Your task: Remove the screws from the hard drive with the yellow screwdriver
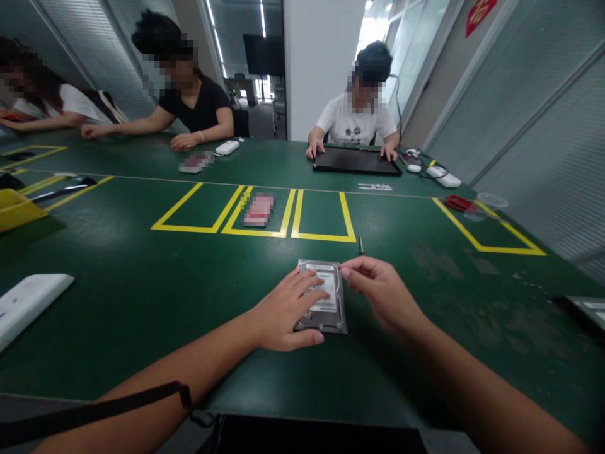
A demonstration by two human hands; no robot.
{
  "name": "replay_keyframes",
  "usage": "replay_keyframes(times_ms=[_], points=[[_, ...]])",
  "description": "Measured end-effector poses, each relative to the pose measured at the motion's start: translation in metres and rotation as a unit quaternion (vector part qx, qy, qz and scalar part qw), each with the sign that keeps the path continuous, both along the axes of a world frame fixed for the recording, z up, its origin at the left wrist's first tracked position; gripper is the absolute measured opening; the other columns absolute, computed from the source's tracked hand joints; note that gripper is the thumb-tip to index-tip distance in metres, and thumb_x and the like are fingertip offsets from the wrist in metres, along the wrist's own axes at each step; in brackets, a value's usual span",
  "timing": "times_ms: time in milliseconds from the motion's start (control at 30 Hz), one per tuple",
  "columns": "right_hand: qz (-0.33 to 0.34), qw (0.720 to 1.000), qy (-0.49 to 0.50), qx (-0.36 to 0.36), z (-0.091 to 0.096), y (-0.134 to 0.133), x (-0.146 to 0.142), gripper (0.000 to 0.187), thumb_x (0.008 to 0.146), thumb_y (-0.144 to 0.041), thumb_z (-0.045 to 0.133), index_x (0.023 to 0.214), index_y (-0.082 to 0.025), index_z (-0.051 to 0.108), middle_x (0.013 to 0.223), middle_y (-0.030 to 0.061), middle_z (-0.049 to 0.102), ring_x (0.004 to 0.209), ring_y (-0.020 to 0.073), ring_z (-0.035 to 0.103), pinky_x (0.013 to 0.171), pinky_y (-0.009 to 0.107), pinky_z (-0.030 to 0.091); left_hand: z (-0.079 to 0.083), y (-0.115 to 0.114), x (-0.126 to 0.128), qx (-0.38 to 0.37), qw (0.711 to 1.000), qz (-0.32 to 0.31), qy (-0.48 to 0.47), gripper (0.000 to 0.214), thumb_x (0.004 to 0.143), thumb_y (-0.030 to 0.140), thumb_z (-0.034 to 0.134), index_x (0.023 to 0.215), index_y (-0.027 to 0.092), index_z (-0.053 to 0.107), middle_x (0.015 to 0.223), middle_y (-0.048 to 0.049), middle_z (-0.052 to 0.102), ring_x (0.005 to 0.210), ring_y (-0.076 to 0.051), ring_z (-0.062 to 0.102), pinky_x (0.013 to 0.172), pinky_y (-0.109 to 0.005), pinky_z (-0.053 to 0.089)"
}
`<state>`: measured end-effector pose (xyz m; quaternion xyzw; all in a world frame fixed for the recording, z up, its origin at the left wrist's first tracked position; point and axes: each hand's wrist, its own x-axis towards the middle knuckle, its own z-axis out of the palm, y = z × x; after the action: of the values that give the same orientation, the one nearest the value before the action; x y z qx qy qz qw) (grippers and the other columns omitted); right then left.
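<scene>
A silver hard drive [337, 315] with white labels lies on the green table in front of me. My left hand [290, 309] rests over its left side, fingers spread across the top and thumb past the near edge. At the drive's far right corner, my right hand [373, 280] is closed, with thumb and index finger pinched together. A thin dark tool [361, 246] sticks up from behind that hand, and its lower part is hidden. Whether something small sits between the pinching fingertips is too small to tell.
Yellow tape outlines [324, 238] mark the green table [189, 284]; a pinkish, blurred object [259, 209] lies in one. A white device [33, 302] is at left, red-handled pliers [459, 203] at right. Across the table, a person handles a black panel [357, 161]; two more sit further left.
</scene>
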<state>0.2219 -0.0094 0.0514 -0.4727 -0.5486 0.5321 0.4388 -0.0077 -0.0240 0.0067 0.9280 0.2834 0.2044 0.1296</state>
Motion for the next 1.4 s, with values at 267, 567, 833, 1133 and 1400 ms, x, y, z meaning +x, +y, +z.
replay_keyframes(times_ms=[267, 567, 833, 1133, 1400], points=[[-0.005, 0.998, 0.051, -0.021, -0.033, -0.001, -0.017, 0.030, 0.073, -0.040, 0.078, 0.089, -0.015, 0.074, 0.090, 0.0058, 0.070, 0.082, 0.0169, 0.060, 0.076, 0.030, 0.046, -0.010, 0.010, 0.006, 0.081, 0.972, 0.113, -0.187, 0.021, 0.094, 0.030, 0.060, 0.110, 0.017, 0.063, 0.101, -0.0096, 0.070, 0.095, -0.023, 0.065, 0.088, -0.041, 0.053], [0.016, 0.999, 0.033, 0.025, -0.041, -0.002, -0.015, 0.024, 0.078, -0.040, 0.075, 0.087, -0.018, 0.077, 0.094, 0.0055, 0.069, 0.089, 0.0203, 0.062, 0.082, 0.033, 0.047, -0.002, 0.019, 0.016, 0.183, 0.966, 0.080, -0.165, 0.024, 0.095, 0.022, 0.059, 0.118, 0.017, 0.066, 0.108, -0.0097, 0.073, 0.096, -0.021, 0.068, 0.087, -0.038, 0.056], [0.023, 0.996, 0.089, -0.015, -0.047, -0.004, -0.015, 0.026, 0.079, -0.042, 0.077, 0.089, -0.018, 0.077, 0.095, 0.0057, 0.070, 0.091, 0.0206, 0.062, 0.085, 0.033, 0.048, 0.010, 0.026, 0.021, 0.313, 0.940, 0.037, -0.134, 0.014, 0.092, 0.017, 0.065, 0.106, 0.016, 0.068, 0.093, -0.0058, 0.076, 0.081, -0.018, 0.071, 0.069, -0.030, 0.056], [-0.009, 0.999, 0.018, 0.030, -0.047, -0.009, -0.014, 0.031, 0.088, -0.045, 0.066, 0.096, -0.018, 0.077, 0.099, 0.0072, 0.068, 0.097, 0.0226, 0.061, 0.088, 0.034, 0.048, 0.014, 0.026, 0.027, 0.377, 0.925, 0.039, -0.014, 0.017, 0.096, 0.016, 0.054, 0.090, 0.017, 0.070, 0.081, -0.0066, 0.073, 0.074, -0.018, 0.069, 0.065, -0.030, 0.053], [0.009, 0.959, -0.155, 0.235, -0.052, -0.014, -0.014, 0.030, 0.096, -0.032, 0.050, 0.113, -0.020, 0.071, 0.105, 0.0092, 0.064, 0.101, 0.0216, 0.059, 0.093, 0.038, 0.047, 0.014, 0.019, 0.032, 0.135, 0.964, 0.167, -0.157, 0.015, 0.093, 0.023, 0.056, 0.092, 0.018, 0.070, 0.084, -0.0056, 0.071, 0.078, -0.019, 0.066, 0.074, -0.032, 0.050]])
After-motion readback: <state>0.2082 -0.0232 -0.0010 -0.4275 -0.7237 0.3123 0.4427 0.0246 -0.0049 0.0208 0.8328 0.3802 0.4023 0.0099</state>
